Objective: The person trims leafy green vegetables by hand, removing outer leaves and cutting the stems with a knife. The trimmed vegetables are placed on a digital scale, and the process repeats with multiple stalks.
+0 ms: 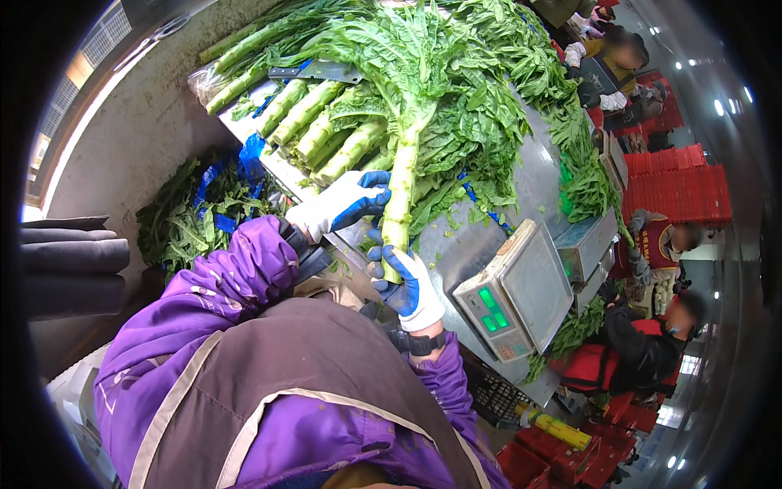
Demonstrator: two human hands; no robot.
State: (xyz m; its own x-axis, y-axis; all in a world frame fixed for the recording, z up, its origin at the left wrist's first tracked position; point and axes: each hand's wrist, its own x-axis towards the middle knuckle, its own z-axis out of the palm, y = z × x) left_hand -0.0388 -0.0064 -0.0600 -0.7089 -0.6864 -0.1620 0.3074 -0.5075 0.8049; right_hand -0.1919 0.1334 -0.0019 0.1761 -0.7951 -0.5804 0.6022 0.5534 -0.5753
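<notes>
A celtuce (pixel 400 195) with a thick pale-green stem stands lengthwise before me, its leafy top pointing away over the metal table (pixel 449 257). My right hand (pixel 406 290), in a white glove with blue-coated palm and fingers, grips the stem near its cut lower end. Higher up, my left hand (pixel 348 202) in a matching glove has its curled fingers against the stem's left side; whether they grip it is unclear. Several more celtuce stems (pixel 357 150) lie in a pile just beyond my left hand. A wide dark blade (pixel 330 71) rests across that pile.
Right of my hands stands a digital scale (pixel 537 287) with a lit display. Loose leaves (pixel 183 220) and blue strapping (pixel 250 156) lie at the left by the wall. Scissors (pixel 165 30) rest on a ledge. Co-workers (pixel 641 348) and red crates (pixel 678 189) are at the right.
</notes>
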